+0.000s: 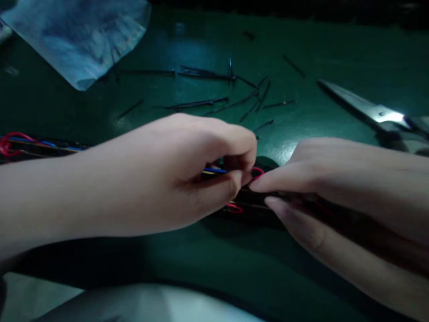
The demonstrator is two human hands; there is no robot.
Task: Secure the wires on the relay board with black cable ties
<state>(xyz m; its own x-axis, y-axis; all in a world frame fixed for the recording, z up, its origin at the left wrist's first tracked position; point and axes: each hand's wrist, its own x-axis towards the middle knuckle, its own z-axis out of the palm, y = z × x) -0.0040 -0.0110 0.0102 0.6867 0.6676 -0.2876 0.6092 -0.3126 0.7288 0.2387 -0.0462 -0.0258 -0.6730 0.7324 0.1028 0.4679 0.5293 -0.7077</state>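
Green, shiny tabletop (214,255) lies under everything in dim light, with a bright glare near the right hand; across it, side to side, runs a long dark strip (250,197) carrying thin coloured wires (216,170), and these sit at the middle of the view, largely hidden by the hands; a blue and a yellowish strand show inside the curl of the left hand (192,172), whose thumb and forefinger tips are clamped together on the wires, though which strand they pinch is covered; a red loop (258,172) stands out just beyond those tips, touching or nearly touching the forefinger of the right hand (326,172); that forefinger and thumb reach in from the right with their tips apart, part of the dark strip between them, and whether they press on it I cannot tell; another red loop (235,207) shows below the left thumb, and a red coil (11,144) lies at the left edge; beyond the hands, thin black ties (204,74) are scattered loosely; scissors (385,114) rest at the right, blades pointing up and left; a translucent plastic bag (87,42) lies at the upper left; pale cloth (150,306) shows along the bottom.
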